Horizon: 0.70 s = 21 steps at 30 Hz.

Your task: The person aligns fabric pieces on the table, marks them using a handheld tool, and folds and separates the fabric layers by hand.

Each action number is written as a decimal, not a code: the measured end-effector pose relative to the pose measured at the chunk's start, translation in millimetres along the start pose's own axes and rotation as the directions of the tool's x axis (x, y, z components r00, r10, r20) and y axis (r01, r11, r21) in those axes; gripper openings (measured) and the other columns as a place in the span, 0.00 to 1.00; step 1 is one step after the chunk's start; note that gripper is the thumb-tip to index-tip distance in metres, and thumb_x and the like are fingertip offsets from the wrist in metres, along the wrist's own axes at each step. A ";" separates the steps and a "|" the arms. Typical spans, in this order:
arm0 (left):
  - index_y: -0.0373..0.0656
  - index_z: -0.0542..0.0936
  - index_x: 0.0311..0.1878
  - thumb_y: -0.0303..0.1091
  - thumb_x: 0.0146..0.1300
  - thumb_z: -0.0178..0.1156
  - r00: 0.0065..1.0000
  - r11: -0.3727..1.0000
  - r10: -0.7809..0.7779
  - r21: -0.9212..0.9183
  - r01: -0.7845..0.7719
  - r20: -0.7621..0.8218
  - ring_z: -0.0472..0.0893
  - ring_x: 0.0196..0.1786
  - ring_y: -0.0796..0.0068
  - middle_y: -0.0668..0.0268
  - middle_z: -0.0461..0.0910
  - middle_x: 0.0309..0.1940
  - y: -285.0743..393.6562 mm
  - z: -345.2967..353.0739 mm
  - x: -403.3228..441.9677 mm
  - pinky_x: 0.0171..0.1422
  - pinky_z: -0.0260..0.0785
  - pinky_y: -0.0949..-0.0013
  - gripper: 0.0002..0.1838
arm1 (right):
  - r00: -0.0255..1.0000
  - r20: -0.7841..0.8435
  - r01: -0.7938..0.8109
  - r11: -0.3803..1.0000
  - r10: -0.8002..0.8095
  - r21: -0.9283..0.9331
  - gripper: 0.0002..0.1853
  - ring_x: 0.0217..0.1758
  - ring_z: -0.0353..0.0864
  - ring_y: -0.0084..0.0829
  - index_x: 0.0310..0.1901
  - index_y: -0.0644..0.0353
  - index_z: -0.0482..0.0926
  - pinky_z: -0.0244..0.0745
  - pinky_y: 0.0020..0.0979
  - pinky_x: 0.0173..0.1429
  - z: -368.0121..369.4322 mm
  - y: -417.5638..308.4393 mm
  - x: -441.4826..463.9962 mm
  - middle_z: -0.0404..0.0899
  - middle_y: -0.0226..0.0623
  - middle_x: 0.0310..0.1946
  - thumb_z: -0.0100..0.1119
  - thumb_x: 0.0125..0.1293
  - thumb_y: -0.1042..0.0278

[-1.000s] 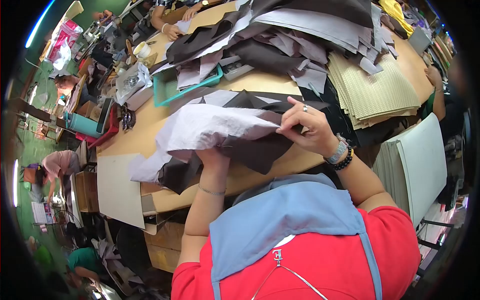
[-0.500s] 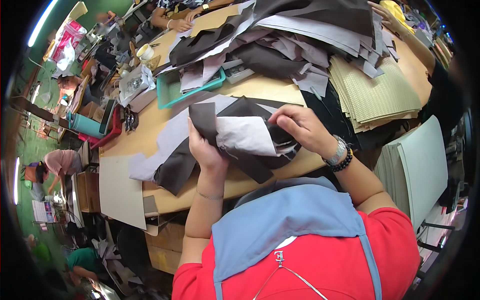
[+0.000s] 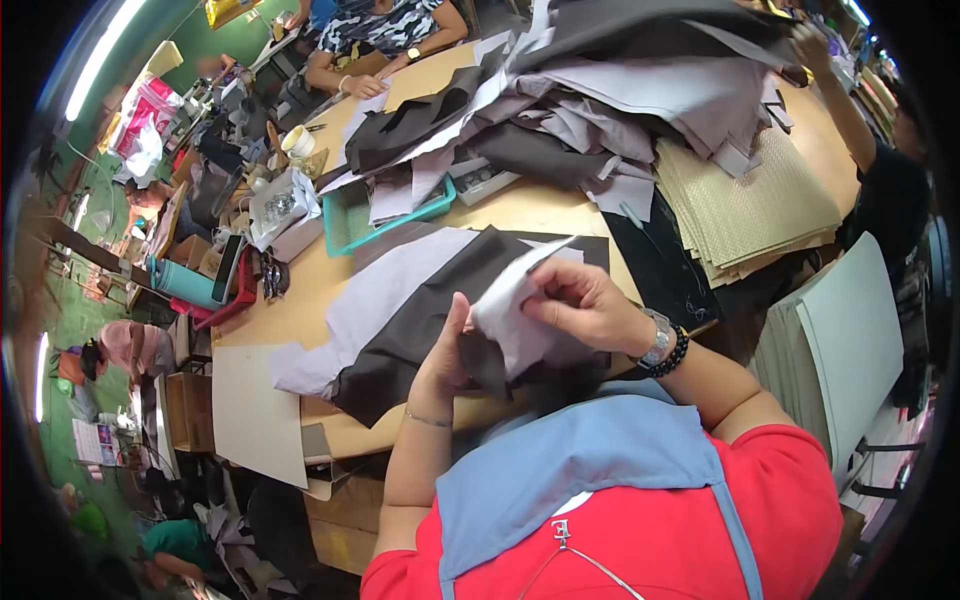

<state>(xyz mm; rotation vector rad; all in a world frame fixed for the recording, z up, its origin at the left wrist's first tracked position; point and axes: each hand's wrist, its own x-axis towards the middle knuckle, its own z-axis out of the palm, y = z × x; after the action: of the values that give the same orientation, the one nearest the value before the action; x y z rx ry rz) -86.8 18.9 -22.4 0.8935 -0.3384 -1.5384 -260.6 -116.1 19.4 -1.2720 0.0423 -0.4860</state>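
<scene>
A small fabric piece (image 3: pixel 512 322), pale on one face and dark on the other, is held between both hands above the table. My left hand (image 3: pixel 447 352) grips its left side, thumb up. The fingers of my right hand (image 3: pixel 585 305) pinch its upper right part. Beneath and behind lie dark fabric (image 3: pixel 400 352) and pale lilac fabric (image 3: pixel 385 300), spread flat in overlapping layers.
A teal basket (image 3: pixel 350 228) sits beyond the fabric, beside a large heap of dark and lilac cloth (image 3: pixel 640 90). Textured golden sheets (image 3: pixel 745 205) and a white stack (image 3: pixel 845 340) are at right. Two people are across and to the right of the table.
The held piece has been turned and folded between my hands, its pale face now tilted upward. At right, another person's raised arm has moved, and the top dark cloth on the heap has lifted and shifted.
</scene>
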 end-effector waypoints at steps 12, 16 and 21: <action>0.38 0.71 0.64 0.40 0.74 0.55 0.762 0.763 0.629 0.310 -0.567 -0.154 0.77 0.61 0.68 0.59 0.77 0.60 6.7 38.1 2.0 0.67 0.68 0.64 0.22 | 0.961 -0.160 0.129 0.878 -0.225 -0.461 0.23 0.50 0.75 0.19 0.59 0.58 0.74 0.72 0.25 0.56 -5.4 -2.5 2.5 0.77 0.30 0.49 0.68 0.64 0.68; 0.39 0.73 0.62 0.36 0.73 0.58 0.712 0.698 0.691 0.366 -0.615 -0.122 0.78 0.58 0.71 0.62 0.78 0.57 2.4 39.7 -2.6 0.65 0.69 0.66 0.19 | 0.890 -0.105 0.283 0.717 -0.444 -0.637 0.22 0.49 0.78 0.25 0.54 0.58 0.78 0.73 0.27 0.54 -0.9 -17.4 9.9 0.79 0.34 0.48 0.72 0.59 0.70; 0.39 0.74 0.61 0.34 0.72 0.58 0.707 0.663 0.706 0.372 -0.650 -0.023 0.77 0.58 0.74 0.65 0.79 0.55 -0.1 44.6 -3.8 0.64 0.68 0.68 0.17 | 0.785 -0.050 0.403 0.571 -0.617 -0.715 0.17 0.44 0.80 0.30 0.46 0.57 0.82 0.75 0.30 0.50 3.2 -26.0 20.3 0.81 0.36 0.43 0.74 0.55 0.74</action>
<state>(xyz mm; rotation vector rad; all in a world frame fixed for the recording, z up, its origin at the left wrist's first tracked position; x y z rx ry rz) -118.4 9.9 8.0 0.9992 -0.7446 -0.6959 -250.0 -126.2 49.1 -1.9373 0.1062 -1.2746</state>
